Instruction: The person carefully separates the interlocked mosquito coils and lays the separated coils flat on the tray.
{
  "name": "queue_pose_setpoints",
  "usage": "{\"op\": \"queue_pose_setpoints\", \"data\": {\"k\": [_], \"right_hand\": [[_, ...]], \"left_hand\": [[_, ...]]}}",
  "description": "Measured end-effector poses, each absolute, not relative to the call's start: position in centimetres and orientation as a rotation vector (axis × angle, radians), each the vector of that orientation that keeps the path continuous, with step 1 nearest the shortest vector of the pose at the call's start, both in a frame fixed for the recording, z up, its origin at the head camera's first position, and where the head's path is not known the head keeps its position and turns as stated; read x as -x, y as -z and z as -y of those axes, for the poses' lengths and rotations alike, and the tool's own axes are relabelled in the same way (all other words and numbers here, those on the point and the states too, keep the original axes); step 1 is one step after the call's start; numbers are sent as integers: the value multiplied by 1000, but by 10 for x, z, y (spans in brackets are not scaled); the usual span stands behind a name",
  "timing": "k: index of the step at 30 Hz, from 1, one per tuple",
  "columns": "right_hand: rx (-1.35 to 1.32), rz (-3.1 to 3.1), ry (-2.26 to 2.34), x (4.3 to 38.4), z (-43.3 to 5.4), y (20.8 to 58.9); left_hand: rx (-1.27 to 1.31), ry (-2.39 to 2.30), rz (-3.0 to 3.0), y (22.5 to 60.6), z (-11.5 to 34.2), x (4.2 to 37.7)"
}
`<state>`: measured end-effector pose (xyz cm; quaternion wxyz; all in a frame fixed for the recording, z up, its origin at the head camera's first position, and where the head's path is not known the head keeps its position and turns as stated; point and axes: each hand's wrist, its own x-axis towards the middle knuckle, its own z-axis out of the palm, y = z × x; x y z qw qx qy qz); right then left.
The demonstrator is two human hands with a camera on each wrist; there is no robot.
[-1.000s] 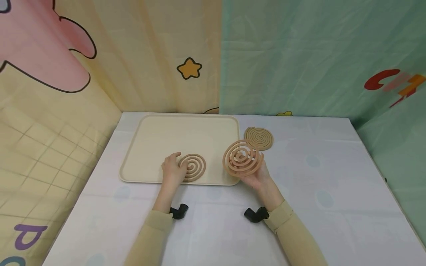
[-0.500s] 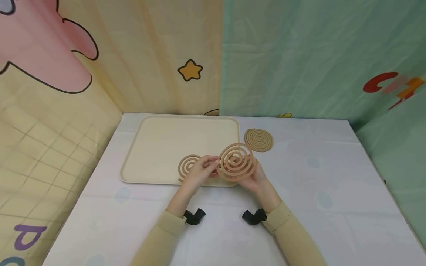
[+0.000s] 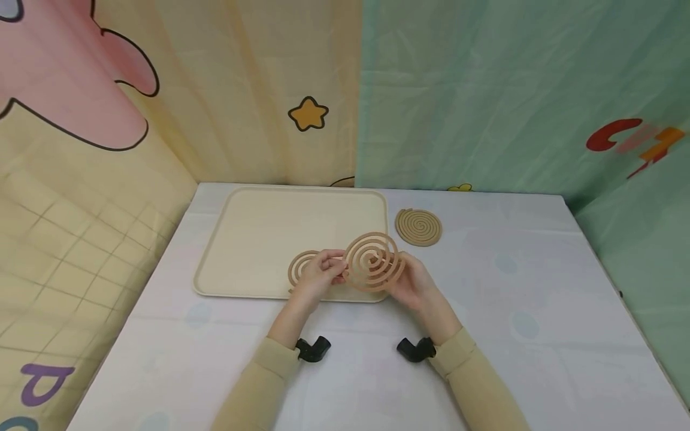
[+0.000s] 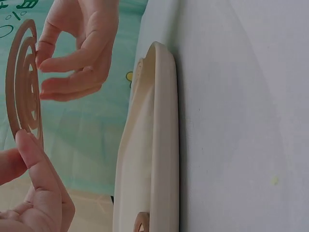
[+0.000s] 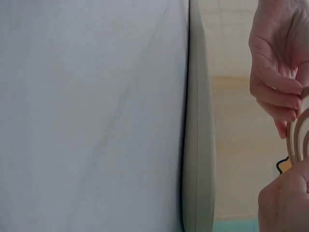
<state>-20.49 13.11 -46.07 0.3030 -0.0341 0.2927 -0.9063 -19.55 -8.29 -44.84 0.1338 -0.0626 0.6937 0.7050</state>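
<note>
A brown mosquito coil (image 3: pixel 372 239) is held up over the tray's front right part, tilted to face the head camera. My left hand (image 3: pixel 315 278) pinches its left rim between thumb and fingers, plain in the left wrist view. On the other side, my right hand (image 3: pixel 412 281) holds the coil from behind; in the left wrist view its curved thumb and fingertips meet at the coil's back, near the middle. The coil partly hides those fingers in the head view. A second mosquito coil (image 3: pixel 296 263) lies in the tray, partly covered by my left hand.
A cream rectangular tray (image 3: pixel 259 239) lies on the white-covered table (image 3: pixel 512 311). Right of it, at the back, a tightly wound tan coil (image 3: pixel 419 227) lies on the cloth. Printed curtains stand behind and beside the table.
My left hand has left the coil in the tray and moved right to the held coil's left rim. The held coil and right hand have shifted slightly left.
</note>
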Motion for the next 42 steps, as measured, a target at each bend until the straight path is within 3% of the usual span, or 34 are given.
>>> {"op": "queue_pose_setpoints", "data": {"k": [6,13,27,42], "right_hand": [[-104,-1214,2323,210,-136,459],[-234,-2009,1924,207,-131,460],[-75,-2771,1275,208,-118,459],[64,-2837,1008,201,-104,451]], "left_hand": [[218,-2003,-2133,451,87,197],[192,-1804,-2342,456,90,202],[60,-1528,-2411,460,90,194],[137,-1699,-2238,457,98,196]]}}
